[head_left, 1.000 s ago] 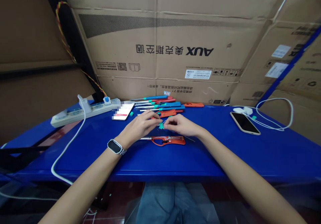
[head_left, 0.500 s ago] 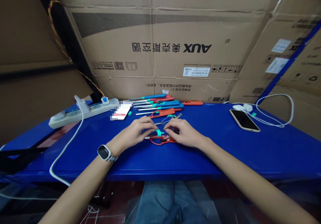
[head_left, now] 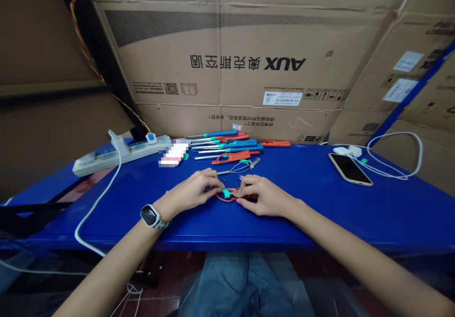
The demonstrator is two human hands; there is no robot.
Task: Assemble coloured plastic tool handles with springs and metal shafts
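Observation:
Both hands meet over an orange lighter shell point(head_left: 232, 195) lying on the blue table point(head_left: 320, 203). My left hand point(head_left: 195, 193), with a watch on its wrist, pinches a small teal part point(head_left: 226, 194) at the shell's left end. My right hand point(head_left: 263, 196) is curled over the shell's right half and presses it down. Thin wires and a small metal piece point(head_left: 245, 165) lie just beyond the hands.
A row of blue, red and orange long lighters point(head_left: 231, 145) lies at the back by the cardboard boxes point(head_left: 245, 66). A white power strip point(head_left: 117, 155) with cable sits far left, a phone point(head_left: 173, 155) beside it. Another phone point(head_left: 350, 168) and white cable point(head_left: 394, 165) lie at right.
Both hands came down toward me from mid-air with the teal part and now rest on the orange shell on the table.

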